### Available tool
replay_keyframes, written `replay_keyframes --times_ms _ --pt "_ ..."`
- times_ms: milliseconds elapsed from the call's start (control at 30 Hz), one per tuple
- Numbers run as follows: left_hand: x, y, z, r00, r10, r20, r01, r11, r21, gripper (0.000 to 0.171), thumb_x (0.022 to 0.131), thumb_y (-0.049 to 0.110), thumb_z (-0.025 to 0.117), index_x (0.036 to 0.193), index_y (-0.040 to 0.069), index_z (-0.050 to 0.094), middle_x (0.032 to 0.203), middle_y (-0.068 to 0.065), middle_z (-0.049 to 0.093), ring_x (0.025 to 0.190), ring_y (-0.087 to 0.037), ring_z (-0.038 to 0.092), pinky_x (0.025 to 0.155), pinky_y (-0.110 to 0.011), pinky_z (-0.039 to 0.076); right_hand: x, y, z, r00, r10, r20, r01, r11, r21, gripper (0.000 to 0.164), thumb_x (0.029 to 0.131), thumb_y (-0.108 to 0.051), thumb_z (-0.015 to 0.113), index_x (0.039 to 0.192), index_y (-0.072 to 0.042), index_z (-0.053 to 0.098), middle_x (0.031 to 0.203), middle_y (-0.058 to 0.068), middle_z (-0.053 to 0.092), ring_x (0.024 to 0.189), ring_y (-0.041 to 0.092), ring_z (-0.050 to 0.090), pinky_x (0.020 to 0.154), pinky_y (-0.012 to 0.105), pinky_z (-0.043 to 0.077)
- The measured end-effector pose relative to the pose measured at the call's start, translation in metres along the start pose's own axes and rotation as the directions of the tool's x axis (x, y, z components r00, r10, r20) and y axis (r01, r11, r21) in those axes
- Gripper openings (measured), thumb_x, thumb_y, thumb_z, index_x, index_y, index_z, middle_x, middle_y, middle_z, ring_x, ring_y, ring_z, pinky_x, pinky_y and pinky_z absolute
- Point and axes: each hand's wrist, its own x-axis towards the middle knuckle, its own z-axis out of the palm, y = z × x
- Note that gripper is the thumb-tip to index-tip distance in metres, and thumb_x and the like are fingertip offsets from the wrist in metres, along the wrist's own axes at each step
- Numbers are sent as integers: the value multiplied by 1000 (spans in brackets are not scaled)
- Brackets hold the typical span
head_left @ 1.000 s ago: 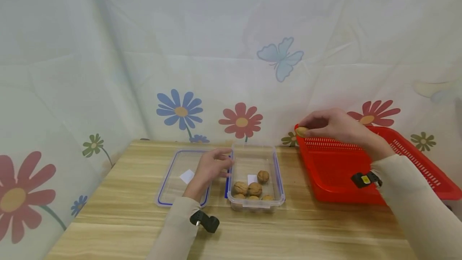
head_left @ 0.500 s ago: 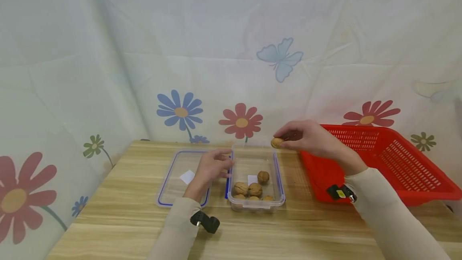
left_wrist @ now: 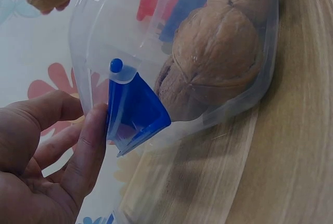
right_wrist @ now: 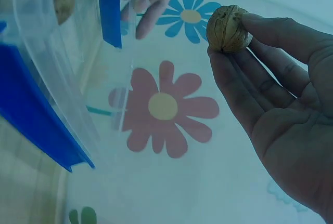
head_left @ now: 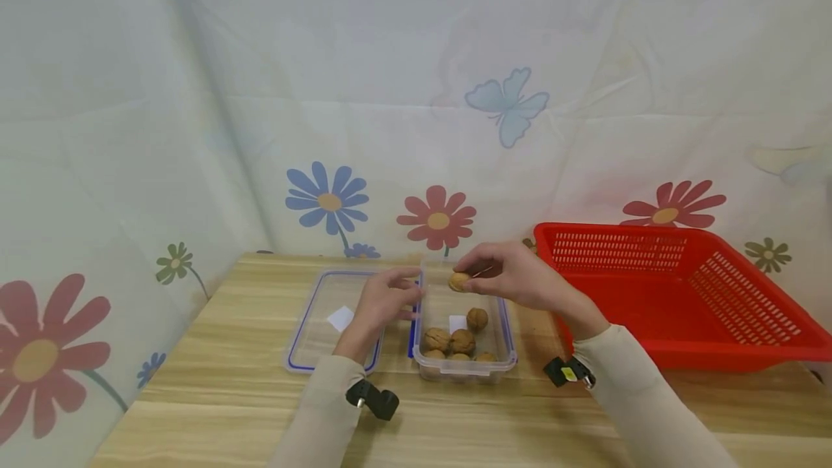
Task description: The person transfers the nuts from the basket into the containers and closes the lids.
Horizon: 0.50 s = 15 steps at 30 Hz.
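Observation:
In the head view my right hand [head_left: 523,280] is over the far part of a clear plastic box [head_left: 510,341], pinching a walnut [head_left: 458,281] between thumb and fingertips. The right wrist view shows this walnut [right_wrist: 227,29] held at the tips, above the box's rim. My left hand [head_left: 383,303] is at the box's left side. Its fingers [left_wrist: 92,148] are loosely extended, right at the wall beside a blue latch [left_wrist: 136,115]. Several walnuts [head_left: 462,341] lie in the near half of the box, next to a white paper square [head_left: 457,323].
The box's clear lid [head_left: 312,338], with a blue seal and another white square on it, lies flat on the wooden table [head_left: 214,352] to the left. A large red basket [head_left: 650,341] stands at the right. A flower-printed cloth [head_left: 364,92] hangs behind the table.
My right hand has carried the walnut leftward and down, from the red basket's left edge to above the clear box. The left hand stays at the box's side.

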Motion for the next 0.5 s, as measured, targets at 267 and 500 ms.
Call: replay_keyframes --times_ms 267,500 --pt "-1 0 0 1000 15 7 -15 1000 2 46 97 0 71 142 1 65 120 -21 71 105 -40 73 71 -37 67 7 15 24 999 32 30 -33 999 37 24 98 -10 77 121 -4 75 113 6 77 100 24 73 91 34 64" --pt "-1 -1 -1 1000 23 8 -23 1000 1 47 96 1 72 142 0 65 120 -22 70 104 -38 73 72 -37 68 10 22 41 995 99 -3 -99 995 30 21 98 -12 79 118 -7 77 111 4 76 102 25 72 91 36 64"
